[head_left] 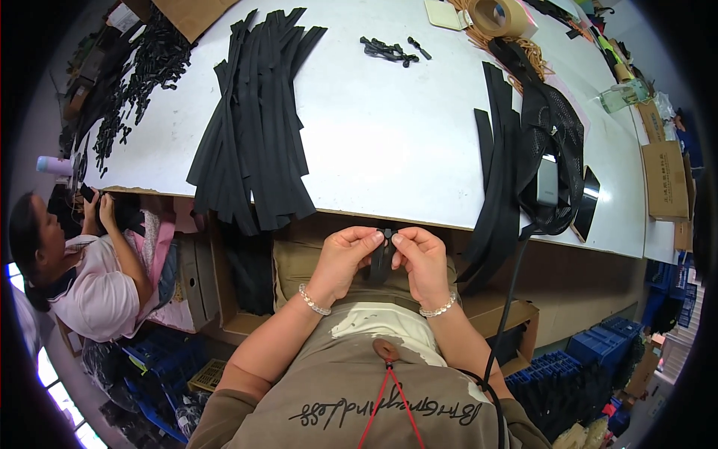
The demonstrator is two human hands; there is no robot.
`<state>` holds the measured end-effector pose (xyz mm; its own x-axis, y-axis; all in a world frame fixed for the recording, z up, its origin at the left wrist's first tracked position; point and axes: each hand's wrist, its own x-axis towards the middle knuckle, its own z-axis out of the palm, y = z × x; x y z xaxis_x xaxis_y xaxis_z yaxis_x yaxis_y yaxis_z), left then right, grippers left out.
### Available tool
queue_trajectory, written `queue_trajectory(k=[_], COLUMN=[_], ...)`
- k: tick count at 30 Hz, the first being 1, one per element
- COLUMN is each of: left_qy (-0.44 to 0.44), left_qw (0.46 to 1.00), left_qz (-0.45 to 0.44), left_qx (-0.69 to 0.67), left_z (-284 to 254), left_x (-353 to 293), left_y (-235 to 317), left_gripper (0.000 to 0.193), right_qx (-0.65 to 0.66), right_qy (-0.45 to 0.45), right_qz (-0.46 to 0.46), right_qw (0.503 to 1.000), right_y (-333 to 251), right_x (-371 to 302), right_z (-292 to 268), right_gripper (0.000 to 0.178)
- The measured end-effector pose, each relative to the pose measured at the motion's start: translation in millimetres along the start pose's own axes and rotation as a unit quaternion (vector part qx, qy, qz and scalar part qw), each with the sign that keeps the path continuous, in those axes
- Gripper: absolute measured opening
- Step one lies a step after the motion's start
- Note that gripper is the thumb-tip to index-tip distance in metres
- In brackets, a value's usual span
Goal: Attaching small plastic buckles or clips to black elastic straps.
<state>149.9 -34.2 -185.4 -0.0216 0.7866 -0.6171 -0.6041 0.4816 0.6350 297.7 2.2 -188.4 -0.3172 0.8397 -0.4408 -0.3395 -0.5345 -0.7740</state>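
Observation:
Just off the table's front edge, my left hand (348, 253) and my right hand (421, 259) face each other in a pinch. Between them is the upper end of a black strip (380, 263), which hangs down in front of my lap. A small dark piece (387, 234) sits at the fingertips; its exact shape is too small to make out. To the left lies a thick bundle of similar flat black strips (258, 120), with ends hanging over the edge. More black strips (497, 172) lie to the right. Several small black pulls (389, 51) rest at the far middle.
A white table (374, 135) spans the front. A pile of small black parts (153, 63) spreads at far left. On the right are a black mesh bag (557, 120), a grey device (547, 179) with a cable and a tape roll (497, 16). A co-worker (97, 262) sits at left.

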Motion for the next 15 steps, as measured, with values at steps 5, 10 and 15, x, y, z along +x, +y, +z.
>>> queue_trajectory(k=[5, 10, 15], left_qy=[0.010, 0.013, 0.032], left_qw=[0.999, 0.997, 0.996], left_qz=[0.006, 0.012, 0.015], left_qx=[-0.036, -0.075, -0.085], left_z=[5.0, 11.3, 9.4], left_x=[5.3, 6.3, 10.6], left_y=[-3.8, -1.7, -7.3], left_gripper=[0.011, 0.014, 0.011], right_qx=[0.015, 0.032, 0.027], right_qy=[0.050, 0.076, 0.103], right_qz=[-0.017, -0.033, -0.049], right_qw=[0.999, 0.996, 0.993], right_y=[6.9, 7.8, 9.6], right_x=[4.0, 5.2, 4.7], right_z=[6.6, 13.9, 19.4], right_gripper=[0.006, 0.006, 0.004])
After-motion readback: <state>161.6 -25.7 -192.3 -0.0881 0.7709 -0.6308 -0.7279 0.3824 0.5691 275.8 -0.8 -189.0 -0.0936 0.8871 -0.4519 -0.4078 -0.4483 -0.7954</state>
